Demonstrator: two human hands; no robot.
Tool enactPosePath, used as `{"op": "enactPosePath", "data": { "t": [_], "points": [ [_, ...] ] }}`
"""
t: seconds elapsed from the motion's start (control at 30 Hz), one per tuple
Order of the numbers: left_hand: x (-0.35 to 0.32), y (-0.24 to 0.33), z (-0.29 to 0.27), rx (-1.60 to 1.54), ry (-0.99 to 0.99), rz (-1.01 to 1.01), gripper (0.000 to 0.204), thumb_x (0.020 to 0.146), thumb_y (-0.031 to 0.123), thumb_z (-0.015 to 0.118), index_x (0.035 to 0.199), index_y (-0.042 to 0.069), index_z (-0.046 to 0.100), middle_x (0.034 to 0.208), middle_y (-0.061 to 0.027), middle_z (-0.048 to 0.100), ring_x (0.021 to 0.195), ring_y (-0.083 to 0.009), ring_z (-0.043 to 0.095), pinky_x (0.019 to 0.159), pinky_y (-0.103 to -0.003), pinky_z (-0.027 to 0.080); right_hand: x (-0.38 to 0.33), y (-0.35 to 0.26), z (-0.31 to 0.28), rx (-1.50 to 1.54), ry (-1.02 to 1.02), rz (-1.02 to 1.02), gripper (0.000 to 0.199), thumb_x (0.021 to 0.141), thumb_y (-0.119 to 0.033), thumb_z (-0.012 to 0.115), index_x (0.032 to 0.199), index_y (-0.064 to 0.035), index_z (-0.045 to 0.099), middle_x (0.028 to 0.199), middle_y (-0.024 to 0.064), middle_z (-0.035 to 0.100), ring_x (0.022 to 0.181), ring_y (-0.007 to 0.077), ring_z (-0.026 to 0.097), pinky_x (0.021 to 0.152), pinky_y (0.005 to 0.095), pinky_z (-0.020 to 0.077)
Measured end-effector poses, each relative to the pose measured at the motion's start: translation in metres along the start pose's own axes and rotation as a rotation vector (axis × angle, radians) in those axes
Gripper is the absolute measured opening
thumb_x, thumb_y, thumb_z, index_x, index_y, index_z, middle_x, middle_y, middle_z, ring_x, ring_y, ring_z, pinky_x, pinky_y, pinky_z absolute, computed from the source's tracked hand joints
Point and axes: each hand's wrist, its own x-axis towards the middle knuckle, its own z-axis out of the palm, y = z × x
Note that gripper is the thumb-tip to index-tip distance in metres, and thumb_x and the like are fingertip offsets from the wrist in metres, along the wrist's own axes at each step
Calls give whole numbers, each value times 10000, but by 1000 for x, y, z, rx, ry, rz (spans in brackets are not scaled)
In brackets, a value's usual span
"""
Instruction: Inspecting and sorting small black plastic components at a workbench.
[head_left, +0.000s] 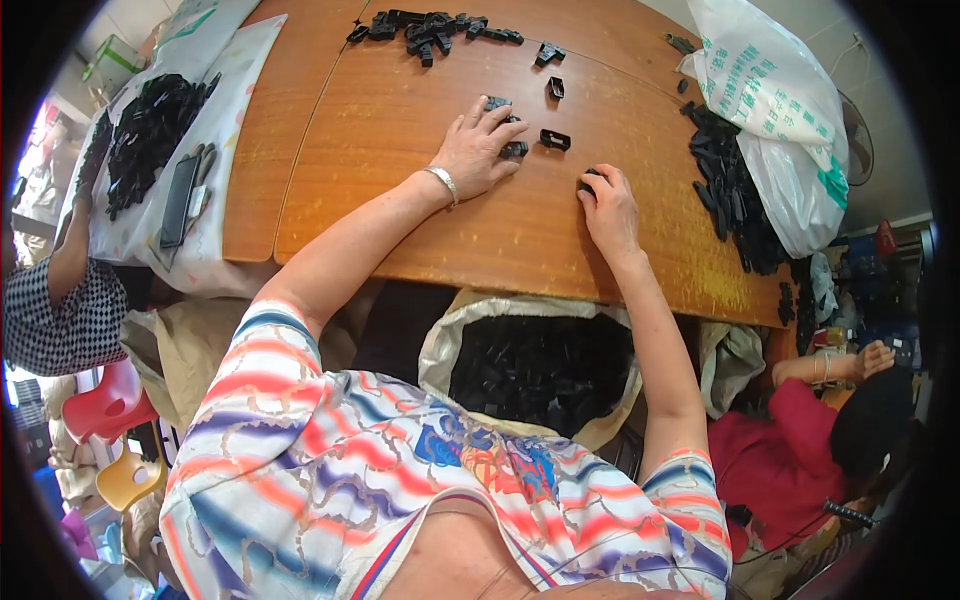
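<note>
My left hand (478, 148) lies over the wooden table (390, 200), its fingers spread. Beneath and beside those fingers are small black plastic parts (514, 150), partly hidden. To the right, my right hand (612, 212) is closed, thumb and fingers pinching a small black plastic piece (592, 180) that is mostly covered. Between and beyond my hands sits a hollow rectangular black plastic part (555, 140). A similar boxy part (555, 88) stands farther off, with another black part (548, 54) behind it.
A pile of black parts (430, 32) lies at the far edge. Long black pieces (735, 190) and a white plastic bag (775, 90) are at right. An open sack of black parts (540, 370) stands below the near edge. People sit at left and right.
</note>
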Motion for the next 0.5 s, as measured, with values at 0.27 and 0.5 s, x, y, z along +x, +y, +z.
{"op": "enactPosePath", "data": {
  "t": [0.27,0.5],
  "points": [
    [-23,14,-13,-104,64,-2,256,779,114,723,1014,57,640,1073,-118,630,1105,-323,526,949,-402,451,-24,-32,-26,-176,-40,-22,180,727,-77,752,898,-75,695,1055,109,591,989,316,574,796,412,494],
    [-37,18,-20,-154,105,30,172,740,108,730,821,42,594,867,-127,608,893,-331,551,813,-407,467,-32,-58,-7,325,-33,220,184,828,-138,702,904,1,609,848,163,621,787,315,630,716,401,507]
  ]
}}
